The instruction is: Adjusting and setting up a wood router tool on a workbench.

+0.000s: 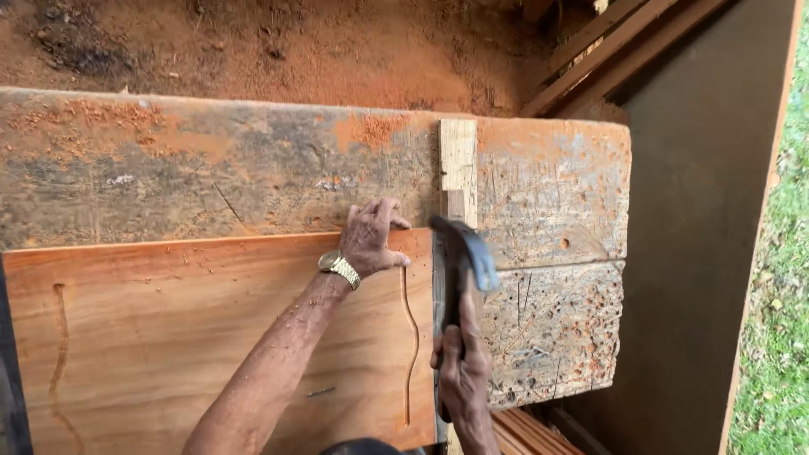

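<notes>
Gripping a claw hammer (462,253) by its handle, the right hand (463,371) holds the steel head raised just above the right end of a reddish carved board (211,329). Left hand (371,238), with a gold wristwatch (339,269) on the wrist, presses closed fingers on the board's far right corner, apparently pinching something small; whether it is a nail I cannot tell. Just beyond stands a pale wooden stop block (458,168), fixed to the weathered workbench (548,194). By my judgement the fastening has barely begun: no driven nail heads show. Sawdust covers the far ground.
</notes>
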